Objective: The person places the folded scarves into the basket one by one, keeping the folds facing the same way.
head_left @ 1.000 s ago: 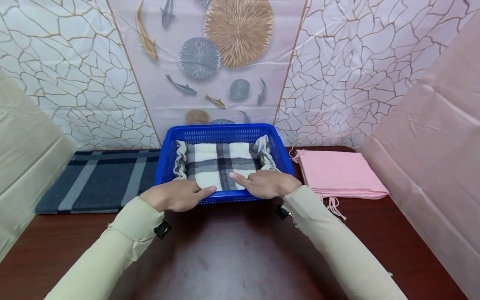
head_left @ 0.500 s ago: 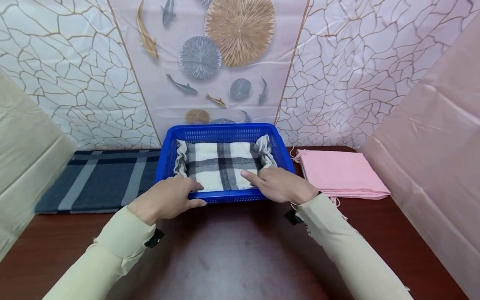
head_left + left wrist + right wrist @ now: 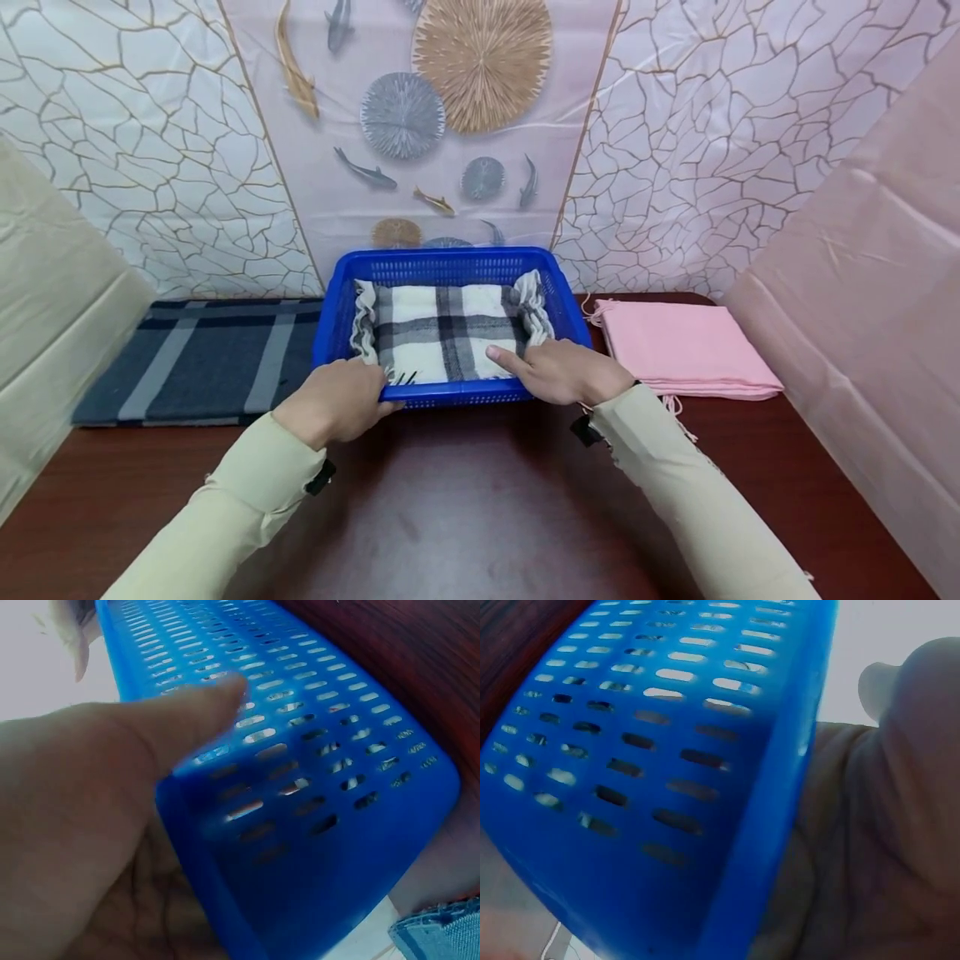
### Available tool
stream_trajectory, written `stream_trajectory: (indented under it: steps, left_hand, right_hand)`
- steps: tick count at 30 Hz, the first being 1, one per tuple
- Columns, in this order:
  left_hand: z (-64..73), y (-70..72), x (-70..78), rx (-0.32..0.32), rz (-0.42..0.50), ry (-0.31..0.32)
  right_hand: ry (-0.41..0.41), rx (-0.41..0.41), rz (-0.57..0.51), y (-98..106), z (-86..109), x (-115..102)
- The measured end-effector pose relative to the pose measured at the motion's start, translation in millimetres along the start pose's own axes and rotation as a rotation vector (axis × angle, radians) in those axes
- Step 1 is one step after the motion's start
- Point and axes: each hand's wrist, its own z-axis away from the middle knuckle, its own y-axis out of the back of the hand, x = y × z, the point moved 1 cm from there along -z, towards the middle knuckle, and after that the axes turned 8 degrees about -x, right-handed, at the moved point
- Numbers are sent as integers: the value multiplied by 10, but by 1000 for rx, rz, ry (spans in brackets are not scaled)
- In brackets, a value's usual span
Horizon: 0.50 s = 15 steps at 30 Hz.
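A blue plastic basket (image 3: pixel 457 390) with slotted walls stands against the back wall. Inside lies a folded black, grey and white checked shawl (image 3: pixel 420 329), its wavy fringed ends against the basket's two sides. My left hand (image 3: pixel 333 406) grips the front left corner of the rim. In the left wrist view its thumb (image 3: pixel 199 712) presses the outer wall (image 3: pixel 300 750); the fingers are behind the rim. My right hand (image 3: pixel 570 372) is at the front right corner, thumb stretched out over the shawl, other fingers hidden inside the basket. The right wrist view shows the palm (image 3: pixel 870 862) beside the rim.
A folded dark blue striped cloth (image 3: pixel 217 358) lies left of the basket. To its right is a folded pink shawl (image 3: pixel 682 346) with tassels. All rest on a dark reddish-brown table (image 3: pixel 465 517). A patterned sheet (image 3: pixel 675 167) hangs behind, and pale cloth encloses both sides.
My left hand has shifted left along the front rim and wrapped its thumb outside the basket. My right hand has moved a little right towards the corner. Basket and shawl stay put.
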Motion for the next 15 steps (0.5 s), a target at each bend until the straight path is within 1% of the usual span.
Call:
stream_trajectory:
  steps: [3, 6, 9, 11, 13, 15]
  left_hand:
    - [-19, -3, 10, 5, -13, 11]
    - [-32, -3, 4, -18, 19, 17]
    - [-22, -5, 21, -19, 58, 8]
    - [-3, -13, 54, 0, 79, -19]
    - [11, -24, 104, 28, 91, -60]
    - [11, -35, 156, 53, 104, -109]
  right_hand:
    - [2, 5, 15, -15, -5, 4]
    - [18, 13, 15, -28, 12, 6]
    - [50, 62, -7, -56, 53, 11]
    - [93, 117, -22, -82, 79, 11]
    - [134, 165, -46, -108, 99, -4]
    - [166, 190, -72, -127, 106, -21]
